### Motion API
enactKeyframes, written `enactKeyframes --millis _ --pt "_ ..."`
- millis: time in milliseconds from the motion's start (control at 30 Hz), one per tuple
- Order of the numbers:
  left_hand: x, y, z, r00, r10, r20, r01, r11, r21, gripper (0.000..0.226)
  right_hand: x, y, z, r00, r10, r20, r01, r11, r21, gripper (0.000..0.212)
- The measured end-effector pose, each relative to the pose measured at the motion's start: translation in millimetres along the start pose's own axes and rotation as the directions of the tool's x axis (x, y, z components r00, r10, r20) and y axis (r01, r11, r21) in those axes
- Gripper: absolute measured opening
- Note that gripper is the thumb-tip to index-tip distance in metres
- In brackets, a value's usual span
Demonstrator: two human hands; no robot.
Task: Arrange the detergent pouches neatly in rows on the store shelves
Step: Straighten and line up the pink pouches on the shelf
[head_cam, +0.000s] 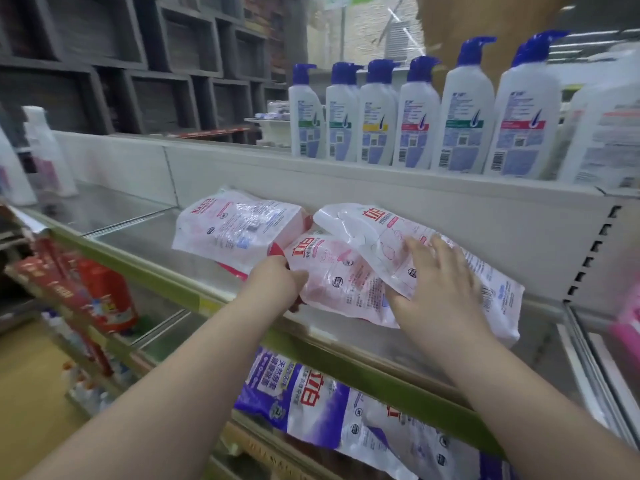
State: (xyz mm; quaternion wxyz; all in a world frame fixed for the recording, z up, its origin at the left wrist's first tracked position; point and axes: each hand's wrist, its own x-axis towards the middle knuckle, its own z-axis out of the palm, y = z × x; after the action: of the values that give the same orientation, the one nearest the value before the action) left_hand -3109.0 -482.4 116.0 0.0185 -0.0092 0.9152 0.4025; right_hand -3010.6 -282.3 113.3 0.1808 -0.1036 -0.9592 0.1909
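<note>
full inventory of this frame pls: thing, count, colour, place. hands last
pink-and-white pouches: three visible, lying overlapped on the middle shelf, not in a row
middle shelf: one, shiny metal, green front strip
pump bottles: six in a clear row, white with blue pumps, top shelf; more white containers at the right edge, blurred
purple-and-white pouches: at least two, shelf below
red packs: several, lower left shelving, blurred
white bottles: two or so, far left, blurred
dark cubby shelving: background, upper left
pink item: right edge, too blurred to name
left hand: grips the edge of the centre pouch
right hand: fingers spread flat on the right pouch
</note>
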Motion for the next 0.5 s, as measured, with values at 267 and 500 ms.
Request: enactKeyframes --millis 267,500 --pt "-2.3 29.8 16.4 0.946 0.318 0.064 -0.248 0.838 -0.486 0.049 0.7 -3.9 -7.3 0.988 0.050 -0.148 -0.016 0.976 0.219 0.048" --pt "-52.5 95.4 19.5 0.731 0.681 0.028 -0.371 0.433 -0.822 0.017 -15.8 -12.8 -33.3 0.846 0.342 -0.410 -0.010 0.777 0.629 0.037"
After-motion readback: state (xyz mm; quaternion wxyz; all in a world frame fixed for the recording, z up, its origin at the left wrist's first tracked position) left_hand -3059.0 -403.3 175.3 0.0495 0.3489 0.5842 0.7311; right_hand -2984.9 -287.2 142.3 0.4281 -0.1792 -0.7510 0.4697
